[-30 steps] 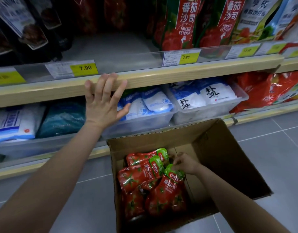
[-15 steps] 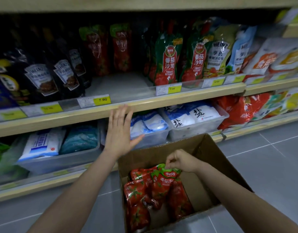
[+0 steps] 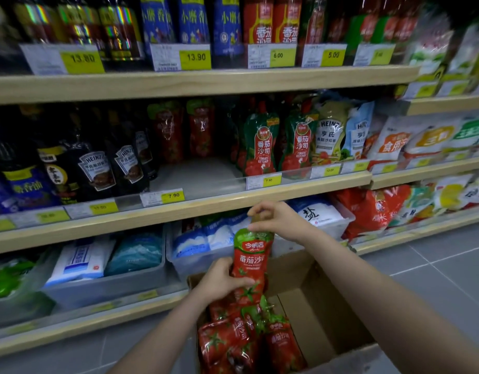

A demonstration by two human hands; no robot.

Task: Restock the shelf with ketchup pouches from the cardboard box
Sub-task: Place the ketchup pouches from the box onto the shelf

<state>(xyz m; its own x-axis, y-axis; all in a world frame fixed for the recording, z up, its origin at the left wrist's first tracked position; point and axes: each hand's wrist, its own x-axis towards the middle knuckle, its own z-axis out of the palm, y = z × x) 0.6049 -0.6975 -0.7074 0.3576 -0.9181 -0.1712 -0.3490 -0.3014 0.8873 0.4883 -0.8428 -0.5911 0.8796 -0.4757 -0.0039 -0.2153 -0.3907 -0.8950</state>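
Note:
A red ketchup pouch [image 3: 251,261] with a green top hangs upright above the cardboard box [image 3: 320,317]. My right hand [image 3: 280,218] pinches its top edge. My left hand [image 3: 222,282] grips its lower body from the left. Several more red pouches [image 3: 243,338] lie in the box's left half. On the middle shelf [image 3: 206,203], two similar pouches [image 3: 184,130] stand far back behind a bare stretch [image 3: 197,176] with a 7.90 tag.
Dark Heinz pouches [image 3: 98,166] stand left of the gap, green-red tomato ketchup pouches [image 3: 278,144] right of it. Below, plastic bins [image 3: 157,271] of salt bags sit just behind the box. Bottles fill the top shelf. Grey tiled floor [image 3: 435,265] lies to the right.
My right hand lifted one pouch out of the box. My left hand left the shelf edge and took hold of the pouch's lower part. The view tilted upward.

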